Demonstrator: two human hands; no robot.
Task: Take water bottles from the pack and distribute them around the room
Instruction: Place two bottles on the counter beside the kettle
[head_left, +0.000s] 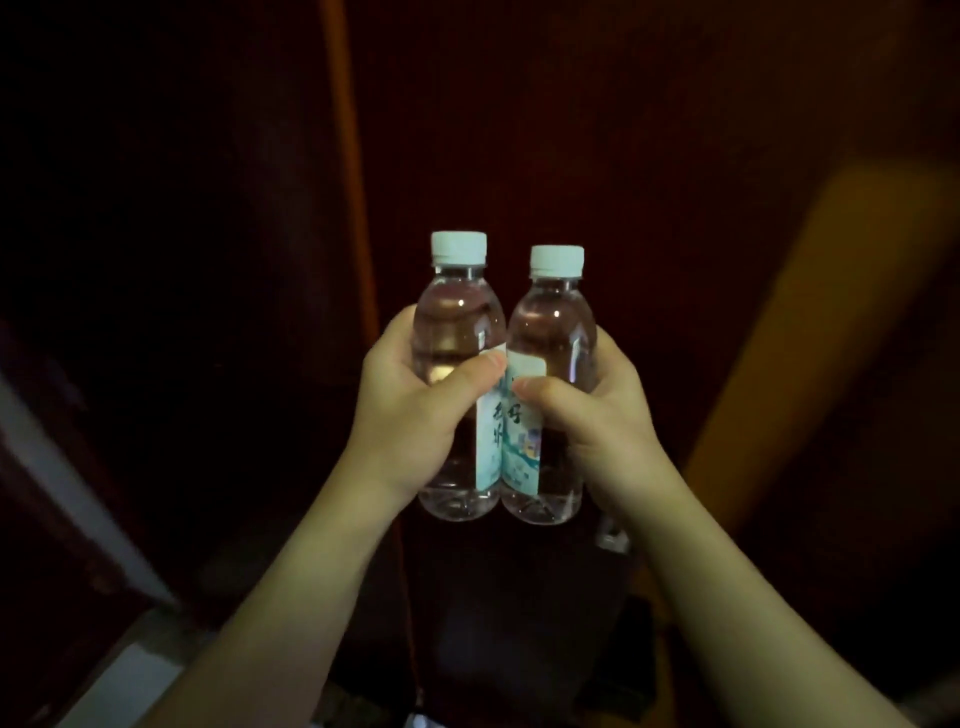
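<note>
Two small clear water bottles with pale caps and white-and-teal labels stand upright, side by side and touching, in the middle of the head view. My left hand (410, 400) is wrapped around the left bottle (457, 322), thumb across its front. My right hand (597, 415) grips the right bottle (553, 332) the same way. Both bottles are full and held up in the air in front of me. The pack is not in view.
The room is very dark. Dark reddish wood panelling (571, 130) fills the background, with an orange-brown vertical strip (353, 182) left of centre. A blurred tan slanted shape (810, 332) lies to the right. A pale edge (57, 488) runs at the lower left.
</note>
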